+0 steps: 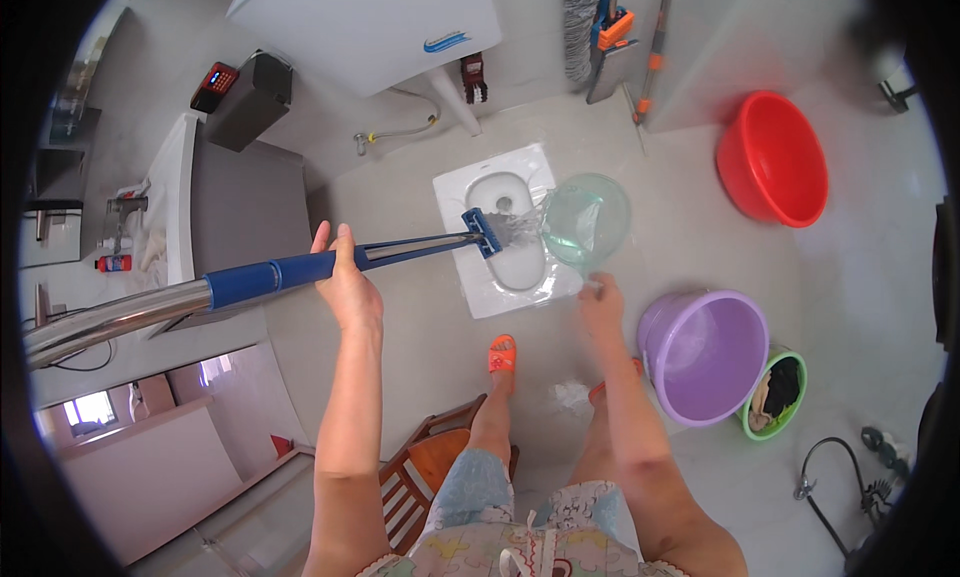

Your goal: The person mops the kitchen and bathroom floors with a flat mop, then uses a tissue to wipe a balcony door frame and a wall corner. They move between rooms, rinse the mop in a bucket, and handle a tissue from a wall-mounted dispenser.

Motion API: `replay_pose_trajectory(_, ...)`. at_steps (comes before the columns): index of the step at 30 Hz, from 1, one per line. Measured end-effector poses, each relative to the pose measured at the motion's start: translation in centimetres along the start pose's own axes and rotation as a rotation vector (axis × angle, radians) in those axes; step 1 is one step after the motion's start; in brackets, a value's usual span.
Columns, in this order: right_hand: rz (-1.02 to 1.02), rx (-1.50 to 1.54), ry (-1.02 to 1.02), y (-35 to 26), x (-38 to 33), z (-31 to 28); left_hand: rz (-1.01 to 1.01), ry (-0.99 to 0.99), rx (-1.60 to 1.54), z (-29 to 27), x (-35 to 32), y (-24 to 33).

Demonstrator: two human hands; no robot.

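My left hand [350, 289] grips the blue and steel handle of a mop [270, 282], which slants from the left toward the squat toilet [465, 287]. The mop's blue head [482, 233] hangs over the white toilet pan. My right hand [602, 305] is closed at the near rim of a translucent green basin [590, 217], tilted beside the pan. Water [518, 227] streams from the basin toward the mop head and into the pan.
A purple bucket [705, 357], a green bucket [790, 417] with cloths and a red basin [770, 157] stand on the right. A wooden chair [435, 457] is near my legs. Mops [582, 27] lean at the back wall. A grey cabinet [245, 222] lines the left.
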State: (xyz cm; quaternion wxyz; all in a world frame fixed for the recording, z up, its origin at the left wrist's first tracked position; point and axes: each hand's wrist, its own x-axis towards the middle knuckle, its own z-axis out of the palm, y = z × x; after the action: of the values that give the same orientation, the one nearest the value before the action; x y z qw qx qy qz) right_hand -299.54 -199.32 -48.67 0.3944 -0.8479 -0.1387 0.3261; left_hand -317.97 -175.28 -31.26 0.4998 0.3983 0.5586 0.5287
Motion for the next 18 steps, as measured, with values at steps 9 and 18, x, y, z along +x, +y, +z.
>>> replay_pose_trajectory(9,0.314,0.807,0.235,11.5,-10.8,-15.5,0.049,-0.242,0.118,1.4,-3.9,0.1)
replay_pose_trajectory(18,0.909,0.617,0.358,30.9,-7.5,-22.0,0.364,-0.483,0.498,6.4,-8.0,0.5)
